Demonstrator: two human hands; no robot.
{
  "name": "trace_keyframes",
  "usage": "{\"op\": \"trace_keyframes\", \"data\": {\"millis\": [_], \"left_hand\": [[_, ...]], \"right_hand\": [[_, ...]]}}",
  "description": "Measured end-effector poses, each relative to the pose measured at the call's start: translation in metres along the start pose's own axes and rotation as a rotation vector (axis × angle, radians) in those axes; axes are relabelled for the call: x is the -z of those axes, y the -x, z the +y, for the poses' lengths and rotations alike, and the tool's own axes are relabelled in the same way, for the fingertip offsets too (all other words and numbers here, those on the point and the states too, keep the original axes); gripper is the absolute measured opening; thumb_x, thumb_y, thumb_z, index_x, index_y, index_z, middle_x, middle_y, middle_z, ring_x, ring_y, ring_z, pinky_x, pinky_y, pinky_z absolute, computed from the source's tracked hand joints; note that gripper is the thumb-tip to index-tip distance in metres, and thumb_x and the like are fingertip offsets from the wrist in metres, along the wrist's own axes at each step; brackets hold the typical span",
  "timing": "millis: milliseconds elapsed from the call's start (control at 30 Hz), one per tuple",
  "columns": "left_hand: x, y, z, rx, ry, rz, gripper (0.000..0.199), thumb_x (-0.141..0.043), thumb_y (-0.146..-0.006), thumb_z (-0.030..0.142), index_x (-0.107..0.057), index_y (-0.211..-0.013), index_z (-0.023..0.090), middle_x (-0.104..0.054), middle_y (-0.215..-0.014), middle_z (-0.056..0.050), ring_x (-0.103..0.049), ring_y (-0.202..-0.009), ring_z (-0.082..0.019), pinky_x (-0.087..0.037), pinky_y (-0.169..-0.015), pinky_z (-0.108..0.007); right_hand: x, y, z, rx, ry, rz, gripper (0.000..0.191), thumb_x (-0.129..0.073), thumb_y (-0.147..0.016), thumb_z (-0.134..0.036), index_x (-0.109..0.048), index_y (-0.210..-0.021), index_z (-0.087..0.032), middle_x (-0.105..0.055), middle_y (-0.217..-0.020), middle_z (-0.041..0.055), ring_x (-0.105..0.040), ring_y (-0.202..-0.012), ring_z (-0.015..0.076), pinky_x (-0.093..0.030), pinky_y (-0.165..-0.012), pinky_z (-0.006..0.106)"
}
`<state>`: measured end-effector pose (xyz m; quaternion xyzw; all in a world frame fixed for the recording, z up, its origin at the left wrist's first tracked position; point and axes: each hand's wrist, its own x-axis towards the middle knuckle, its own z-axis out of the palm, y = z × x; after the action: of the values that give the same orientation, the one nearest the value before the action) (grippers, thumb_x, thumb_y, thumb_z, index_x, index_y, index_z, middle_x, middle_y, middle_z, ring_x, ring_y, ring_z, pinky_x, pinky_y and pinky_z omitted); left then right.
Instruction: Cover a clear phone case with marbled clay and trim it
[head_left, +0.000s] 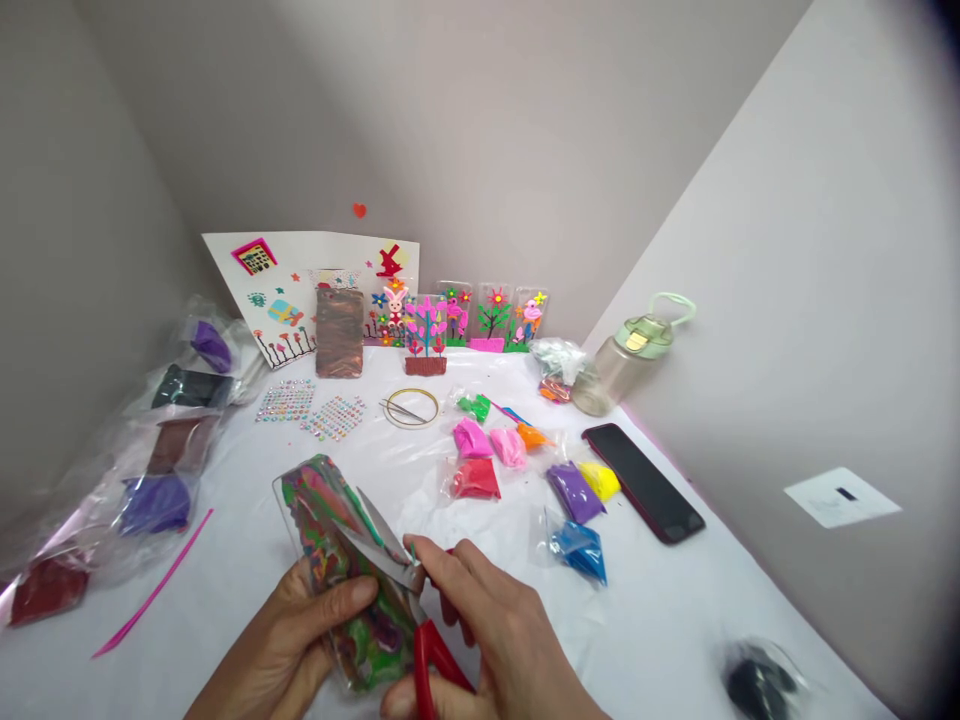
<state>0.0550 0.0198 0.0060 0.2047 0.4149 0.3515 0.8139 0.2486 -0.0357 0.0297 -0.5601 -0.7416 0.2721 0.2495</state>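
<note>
My left hand (pixel 304 630) grips a clear phone case (pixel 375 640) whose face is covered with swirled green, red and brown clay. The thumb presses on its clay side, and the case is tilted up from the table. In my right hand (pixel 506 625) is a pair of scissors (pixel 426 655) with red handles. Its metal blades are parted and lie over the case's right edge, near my right fingertips. A small green bit shows at those fingertips, by the scissors' pivot. The lower part of the case is partly hidden by the scissors and fingers.
Beyond my hands lie bagged clay packs, including a red one (pixel 476 480) and a blue one (pixel 581 548). A phone (pixel 645 482) and a bottle (pixel 619 365) stand right. Decorated cases (pixel 426 335) lean at the back. More clay bags (pixel 155 503) line the left.
</note>
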Motion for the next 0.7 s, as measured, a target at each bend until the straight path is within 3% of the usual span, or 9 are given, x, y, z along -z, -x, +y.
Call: {"op": "trace_keyframes", "data": {"millis": [167,400,533,700], "left_hand": [[0.000,-0.001,0.000,-0.008,0.011,-0.025,0.067,-0.094,-0.069,0.023,-0.069,-0.131,0.026,-0.080,-0.114,-0.007,-0.075,-0.104,-0.029,-0.062,-0.071,-0.026],[0.002,-0.001,-0.001,-0.007,0.021,-0.066,0.044,-0.093,-0.070,0.023,-0.078,-0.111,0.025,-0.082,-0.104,-0.004,-0.075,-0.103,-0.027,-0.060,-0.072,-0.023],[0.002,0.000,-0.002,-0.013,0.007,-0.080,0.038,-0.092,-0.072,0.024,-0.079,-0.108,0.024,-0.082,-0.103,-0.005,-0.075,-0.102,-0.027,-0.060,-0.072,-0.024],[0.002,-0.001,-0.003,-0.012,-0.016,-0.093,0.037,-0.090,-0.075,0.024,-0.079,-0.110,0.023,-0.081,-0.105,-0.006,-0.074,-0.103,-0.028,-0.061,-0.077,-0.027]], "right_hand": [[-0.006,0.002,0.006,0.101,0.027,0.099,0.084,-0.072,-0.082,-0.068,-0.056,-0.144,-0.014,-0.069,-0.087,0.0092,-0.065,-0.070,0.0209,-0.055,-0.063,0.031],[-0.013,0.004,0.007,0.128,-0.018,0.157,0.079,-0.057,-0.089,-0.074,-0.057,-0.141,-0.014,-0.073,-0.091,0.0089,-0.065,-0.064,0.0170,-0.053,-0.059,0.026],[-0.016,0.004,0.007,0.113,-0.014,0.146,0.079,-0.052,-0.091,-0.076,-0.057,-0.141,-0.015,-0.072,-0.087,0.0071,-0.062,-0.057,0.0146,-0.050,-0.053,0.024],[-0.015,0.002,0.007,0.112,0.023,0.142,0.072,-0.055,-0.093,-0.070,-0.057,-0.139,-0.014,-0.074,-0.089,0.0078,-0.067,-0.063,0.0171,-0.052,-0.055,0.025]]}}
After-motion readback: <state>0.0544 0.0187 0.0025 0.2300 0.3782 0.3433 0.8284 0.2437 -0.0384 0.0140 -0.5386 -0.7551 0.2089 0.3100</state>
